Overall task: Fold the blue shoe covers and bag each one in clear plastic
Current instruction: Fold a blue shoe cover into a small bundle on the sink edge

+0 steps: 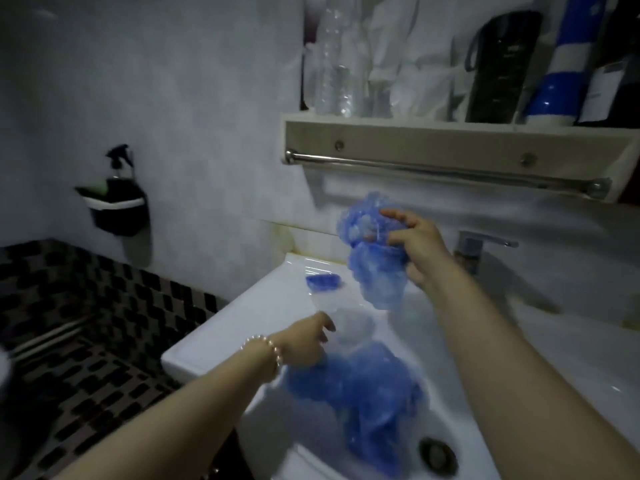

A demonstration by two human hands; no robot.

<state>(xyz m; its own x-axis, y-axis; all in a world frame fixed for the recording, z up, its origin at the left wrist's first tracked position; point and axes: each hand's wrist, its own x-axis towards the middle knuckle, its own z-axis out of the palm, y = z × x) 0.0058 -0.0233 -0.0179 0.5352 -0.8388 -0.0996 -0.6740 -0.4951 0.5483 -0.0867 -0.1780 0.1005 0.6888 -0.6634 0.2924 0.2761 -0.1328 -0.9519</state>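
Blue shoe cover (375,258) bunched in right hand (417,252), frame centre. Left hand (306,342) fingers loose, probably touching clear plastic (349,323); pile of covers (363,400) in sink (214,348).

1. The right arm reaches forward and up from the lower right, forearm bare, wrist bent slightly inward.
2. The right hand (417,242) is raised above the left one, back of the hand toward the camera; its fingers (394,216) and thumb curl round a crumpled blue shoe cover (372,258) and hold it in the air.
3. The left arm stretches forward from the lower left, forearm bare, with a bead bracelet (268,348) at the wrist.
4. The left hand (306,341) is low, fingers loosely extended forward; motion blur hides whether they hold anything.
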